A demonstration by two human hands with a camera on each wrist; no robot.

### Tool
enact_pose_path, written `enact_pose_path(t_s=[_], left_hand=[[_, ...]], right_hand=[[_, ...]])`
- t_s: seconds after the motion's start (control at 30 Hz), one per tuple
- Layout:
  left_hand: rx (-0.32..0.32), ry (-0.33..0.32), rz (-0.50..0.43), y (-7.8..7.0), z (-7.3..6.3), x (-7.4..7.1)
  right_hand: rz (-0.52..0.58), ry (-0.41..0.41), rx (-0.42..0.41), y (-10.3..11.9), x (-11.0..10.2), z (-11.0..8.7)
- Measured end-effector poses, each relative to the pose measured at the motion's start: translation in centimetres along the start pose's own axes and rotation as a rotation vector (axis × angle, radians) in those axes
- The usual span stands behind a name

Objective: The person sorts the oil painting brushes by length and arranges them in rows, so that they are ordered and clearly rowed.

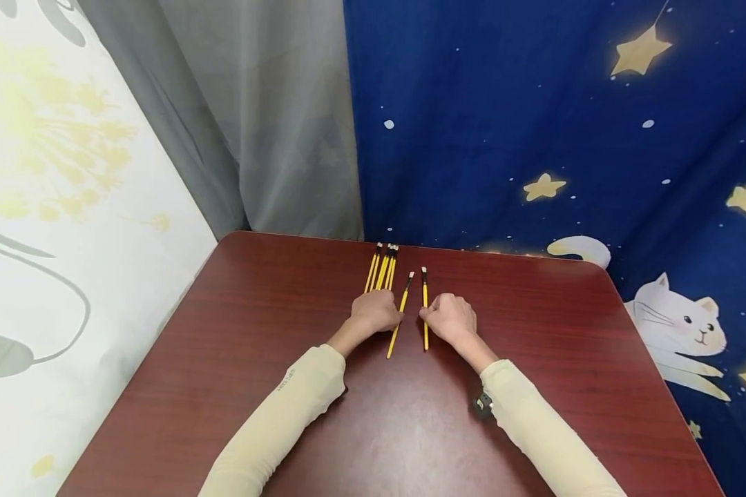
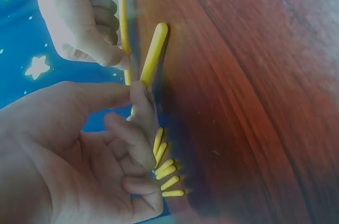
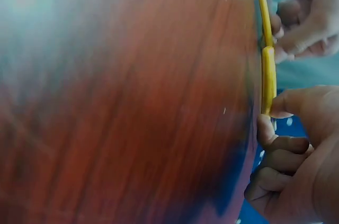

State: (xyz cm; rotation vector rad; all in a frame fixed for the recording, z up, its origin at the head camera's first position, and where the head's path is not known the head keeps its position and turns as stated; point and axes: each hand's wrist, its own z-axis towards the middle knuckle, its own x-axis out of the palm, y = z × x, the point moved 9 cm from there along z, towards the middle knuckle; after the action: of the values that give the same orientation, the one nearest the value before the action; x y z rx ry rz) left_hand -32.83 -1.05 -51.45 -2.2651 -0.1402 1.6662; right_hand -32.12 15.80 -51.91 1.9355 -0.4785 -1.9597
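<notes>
Two yellow-handled paintbrushes with dark ferrules and pale tips lie apart near the table's middle. My left hand (image 1: 376, 310) pinches the tilted left paintbrush (image 1: 405, 298) between thumb and forefinger, as the left wrist view also shows. With thumb and index finger, my right hand (image 1: 452, 317) pinches the other paintbrush (image 1: 425, 297), which points nearly straight away from me. Beyond my left hand lies a row of several more paintbrushes (image 1: 383, 270), side by side, tips toward the far edge. Their yellow handle ends (image 2: 167, 170) show below my left fingers in the left wrist view.
The dark red wooden table (image 1: 522, 386) ends at a far edge against a grey curtain (image 1: 292, 124) and a blue curtain (image 1: 472, 138) with stars and a cat. A white patterned cloth (image 1: 68, 276) hangs at the left side.
</notes>
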Motion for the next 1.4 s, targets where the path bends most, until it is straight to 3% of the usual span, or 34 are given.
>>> enact_pose_path(t_s=[0.33,0.53,0.7,1.07,1.2,1.4], left_hand=[[0.062,0.065,-0.151,1.7,-2.0,-1.0],[0.055,0.097,-0.229,4.1,-3.4,-1.0],[0.101,0.147,-0.320,5.9,-4.8,-0.8],[0.092,0.264,-0.267,8.9,-7.3,-0.5],[0.097,0.305,-0.263,9.1,-7.8,-0.2],[0.107,0.314,-0.204,9.2,-8.1,0.1]], right_hand=[[0.007,-0.036,-0.086,3.9,0.9,-3.0],[0.003,-0.022,-0.151,5.9,2.0,-4.5],[0.006,-0.015,-0.205,7.6,2.8,-5.9],[-0.012,0.065,-0.274,9.7,4.8,-8.0],[-0.010,0.081,-0.263,9.7,5.1,-8.3],[-0.025,0.118,-0.263,10.0,5.6,-8.6]])
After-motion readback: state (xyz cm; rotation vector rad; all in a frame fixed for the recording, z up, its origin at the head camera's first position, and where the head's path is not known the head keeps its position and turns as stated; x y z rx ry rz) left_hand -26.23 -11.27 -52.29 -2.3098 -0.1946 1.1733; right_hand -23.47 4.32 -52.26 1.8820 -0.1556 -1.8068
